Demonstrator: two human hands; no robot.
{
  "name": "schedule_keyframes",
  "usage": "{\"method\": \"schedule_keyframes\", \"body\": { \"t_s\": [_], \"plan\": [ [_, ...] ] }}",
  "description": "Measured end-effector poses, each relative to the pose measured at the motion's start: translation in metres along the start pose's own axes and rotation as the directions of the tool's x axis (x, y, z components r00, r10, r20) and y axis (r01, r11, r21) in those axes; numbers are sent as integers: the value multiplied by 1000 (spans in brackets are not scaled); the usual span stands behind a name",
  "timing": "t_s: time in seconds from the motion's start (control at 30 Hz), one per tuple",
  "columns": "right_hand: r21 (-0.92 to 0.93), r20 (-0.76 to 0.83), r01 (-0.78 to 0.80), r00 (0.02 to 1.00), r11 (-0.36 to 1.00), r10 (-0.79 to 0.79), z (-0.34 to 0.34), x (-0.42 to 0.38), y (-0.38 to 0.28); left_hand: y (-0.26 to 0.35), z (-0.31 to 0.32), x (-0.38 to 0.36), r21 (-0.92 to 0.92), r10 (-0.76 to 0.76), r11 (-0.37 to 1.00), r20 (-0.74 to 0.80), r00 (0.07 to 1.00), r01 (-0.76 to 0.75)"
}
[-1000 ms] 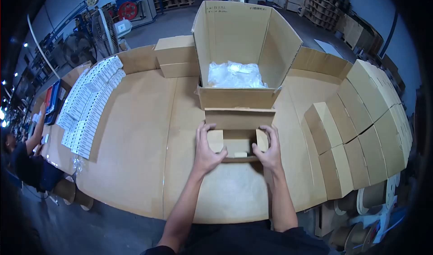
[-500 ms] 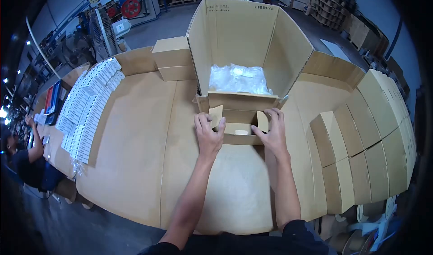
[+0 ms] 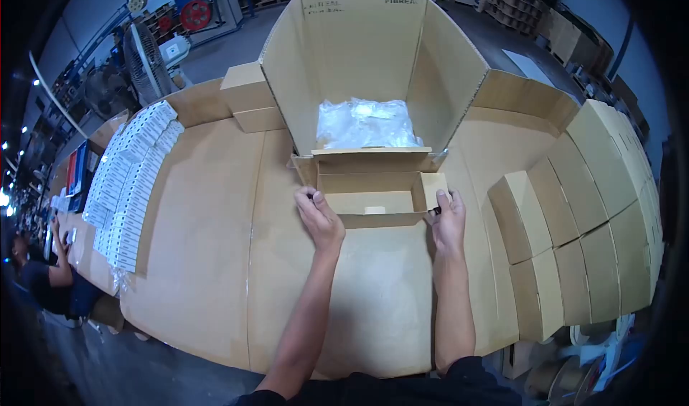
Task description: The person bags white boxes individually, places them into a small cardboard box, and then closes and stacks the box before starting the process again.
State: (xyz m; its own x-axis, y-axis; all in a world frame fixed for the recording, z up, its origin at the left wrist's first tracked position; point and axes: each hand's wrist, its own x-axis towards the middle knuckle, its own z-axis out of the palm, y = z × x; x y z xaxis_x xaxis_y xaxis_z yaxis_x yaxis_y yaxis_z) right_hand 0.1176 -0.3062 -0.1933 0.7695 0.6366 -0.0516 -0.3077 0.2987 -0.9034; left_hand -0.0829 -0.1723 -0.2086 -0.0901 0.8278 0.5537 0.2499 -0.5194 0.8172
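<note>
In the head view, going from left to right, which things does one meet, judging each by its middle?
Another person, stacked white boxes, left hand, small open carton, right hand, stacked brown boxes.

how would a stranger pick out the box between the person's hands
Find the tall open carton at the far side of the table, with clear plastic inside. Just in front of it, between the left hand and the right hand, sits a low brown box. Unlike the closed boxes stacked on the right, its top is open.
</note>
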Motion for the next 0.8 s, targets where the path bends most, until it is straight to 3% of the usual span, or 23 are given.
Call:
{"method": "schedule_keyframes", "body": {
  "t_s": [0.2, 0.3, 0.4, 0.63, 0.7, 0.8],
  "plan": [
    [226, -46, -165, 983, 960, 180, -13, 7, 6, -2, 11, -4, -3, 8, 1000, -99, 995, -8],
    [228, -55, -128, 988, 965, 144, -17, 14, 11, -4, 10, -4, -14, 29, 999, -72, 997, -30],
    [119, -61, -84, 994, 989, 92, -12, 10, 4, -3, 8, -4, -1, 76, 997, -59, 995, -76],
    [61, -72, -89, 993, 994, 94, -20, 12, 3, -1, -2, -8, -20, 121, 993, 61, 991, -120],
    [-60, -119, -93, 989, 994, 86, -16, 6, -8, 1, -10, -4, 18, 178, 983, 77, 981, -180],
    [-299, -144, 40, 986, 954, -86, 1, -12, -37, -2, -38, -7, 94, 285, 949, 142, 948, -300]
  ]
}}
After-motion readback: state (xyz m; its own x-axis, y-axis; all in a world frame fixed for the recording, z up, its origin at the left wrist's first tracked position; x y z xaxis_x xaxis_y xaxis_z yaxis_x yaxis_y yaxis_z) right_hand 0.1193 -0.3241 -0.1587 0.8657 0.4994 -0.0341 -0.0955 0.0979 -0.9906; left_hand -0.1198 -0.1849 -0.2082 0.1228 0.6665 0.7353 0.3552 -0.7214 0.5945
